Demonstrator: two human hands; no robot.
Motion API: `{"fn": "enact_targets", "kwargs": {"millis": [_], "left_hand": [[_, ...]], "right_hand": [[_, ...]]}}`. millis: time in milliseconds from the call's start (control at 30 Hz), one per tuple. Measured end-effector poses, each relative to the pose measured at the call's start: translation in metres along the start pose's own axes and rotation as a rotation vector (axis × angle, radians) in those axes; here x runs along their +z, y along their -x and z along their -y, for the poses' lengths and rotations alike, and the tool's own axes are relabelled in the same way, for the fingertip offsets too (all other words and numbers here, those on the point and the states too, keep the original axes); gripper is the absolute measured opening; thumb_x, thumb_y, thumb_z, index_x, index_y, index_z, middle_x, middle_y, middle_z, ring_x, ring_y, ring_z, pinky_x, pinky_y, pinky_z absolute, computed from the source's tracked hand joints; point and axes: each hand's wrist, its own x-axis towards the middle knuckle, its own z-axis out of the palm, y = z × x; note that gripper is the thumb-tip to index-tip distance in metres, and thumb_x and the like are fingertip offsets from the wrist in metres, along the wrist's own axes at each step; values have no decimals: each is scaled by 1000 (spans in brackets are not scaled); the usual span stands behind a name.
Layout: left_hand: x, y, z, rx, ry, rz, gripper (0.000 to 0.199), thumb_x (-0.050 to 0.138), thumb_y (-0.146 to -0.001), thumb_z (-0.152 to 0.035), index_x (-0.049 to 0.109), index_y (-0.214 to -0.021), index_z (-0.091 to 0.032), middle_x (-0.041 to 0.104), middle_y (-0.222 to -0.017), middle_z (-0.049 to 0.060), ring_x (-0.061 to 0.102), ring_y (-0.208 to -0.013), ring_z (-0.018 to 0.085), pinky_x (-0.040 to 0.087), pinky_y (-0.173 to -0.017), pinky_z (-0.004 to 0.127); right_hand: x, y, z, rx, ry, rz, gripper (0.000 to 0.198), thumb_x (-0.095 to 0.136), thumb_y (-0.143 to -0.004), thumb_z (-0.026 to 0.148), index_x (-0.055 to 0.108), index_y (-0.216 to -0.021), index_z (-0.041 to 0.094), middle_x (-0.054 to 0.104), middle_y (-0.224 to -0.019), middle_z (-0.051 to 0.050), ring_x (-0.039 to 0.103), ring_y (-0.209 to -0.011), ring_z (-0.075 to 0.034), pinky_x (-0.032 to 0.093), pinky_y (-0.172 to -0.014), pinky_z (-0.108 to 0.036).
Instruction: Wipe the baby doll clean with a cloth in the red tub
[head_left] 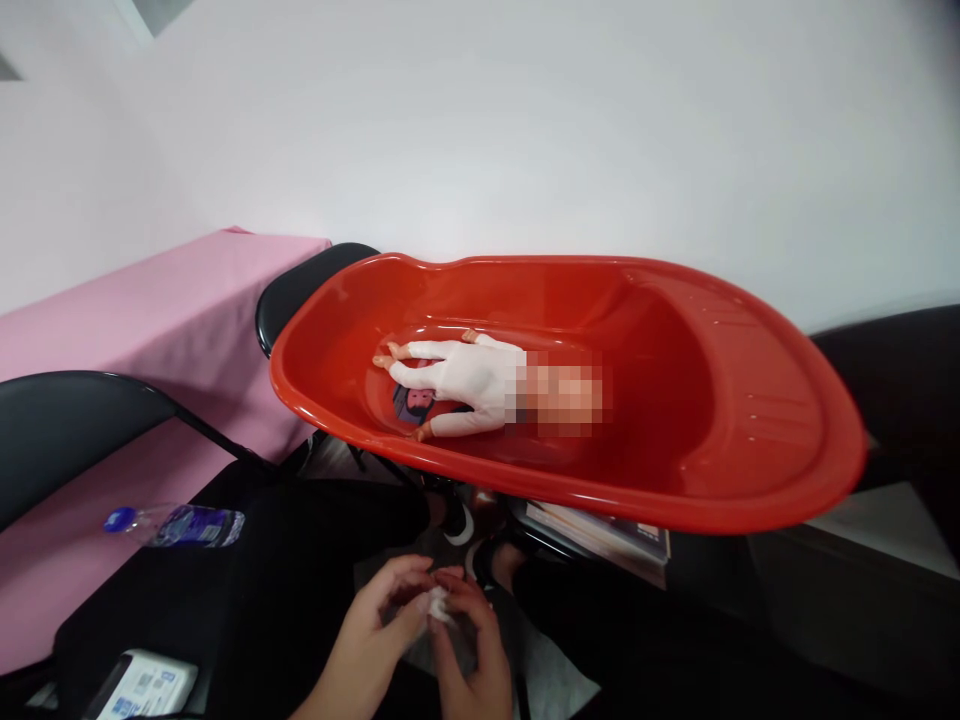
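1. Hands, bottom centre of the frame: the left hand (pixel 381 618) and the right hand (pixel 474 632) meet over the wearer's lap, both bare, fingers curled in toward each other.
2. Held item: a small white wad (pixel 439 603), crumpled, sits between the fingertips of both hands, low in the frame and just left of the middle. Both grips look narrow, pinched on it (what it is made of, I cannot tell from where I stand).
3. Tub: a glossy red tub (pixel 780 385) spans the centre and right of the frame, beyond the hands and apart from them.
4. Doll: a baby doll (pixel 487 385) in white clothing lies inside the tub at mid-frame, feet to the left, head to the right; the head is masked by blur. One arm reaches toward the near wall. A printed picture (pixel 420 403) shows on the tub floor, partly hidden by the doll.
5. Lower left: a clear bottle (pixel 199 526) with a blue cap lies on its side on a black surface; below it, near the bottom edge, rests a white box (pixel 154 685) with printed labels.
6. Left side: a pink cloth (pixel 247 290) hangs behind a black chair (pixel 75 430).
7. Below the tub's near rim, right of centre: a stack of papers (pixel 600 535), partly covered.
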Motion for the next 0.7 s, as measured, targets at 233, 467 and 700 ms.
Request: {"fn": "enact_targets", "kwargs": {"millis": [233, 467, 700], "left_hand": [[-5, 3, 1, 3, -230, 5, 56, 80, -80, -58, 75, -124, -22, 75, -125, 14, 68, -123, 32, 52, -111, 44], [-44, -11, 39, 39, -183, 54, 77, 84, -78, -59, 61, -141, -22, 64, -147, 18, 58, -138, 35, 41, -121, 51], [-39, -19, 53, 19, -149, 93, 70, 83, -78, -65, 68, -129, -19, 74, -129, 14, 66, -123, 32, 49, -107, 41]], "right_hand": [[3, -10, 12, 415, -128, -50, 49, 78, -81, 65, 81, -104, 22, 80, -110, -9, 74, -104, -28, 60, -93, -35], [-1, -23, 15, 753, -520, -217, 62, 87, -70, 68, 70, -104, 20, 80, -94, -5, 75, -83, -24, 58, -69, -29], [4, -21, 15, 834, -543, -211, 61, 88, -68, 66, 67, -103, 20, 78, -80, -2, 74, -73, -24, 55, -62, -29]]}}
